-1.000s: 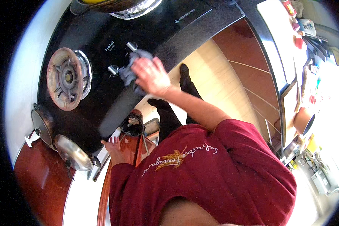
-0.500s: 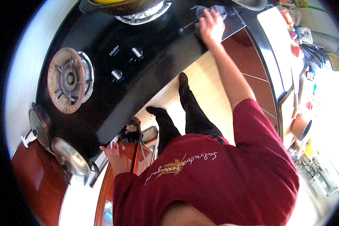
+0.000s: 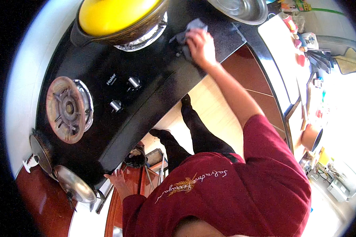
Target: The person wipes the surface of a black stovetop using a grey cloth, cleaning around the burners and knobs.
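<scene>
The right hand presses a grey cloth flat on the black stove top at upper centre, beside the yellow pot. The left hand, fingers spread and empty, rests at the counter edge lower left. The knobs and left burner look unwiped as yet, I'd judge.

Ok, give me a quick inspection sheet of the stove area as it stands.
Surface: black glass stove top, glossy, two knobs at its front.
Job's things: grey cloth pressed on the stove top's right part.
Clutter: yellow-lidded pot on the far burner; bare burner; steel bowl; two pan lids.
Hands: right hand on the cloth; left hand at the counter edge.
Cables: nothing seen.
Surroundings: wooden floor, red-brown cabinets, cluttered counter at right.
</scene>
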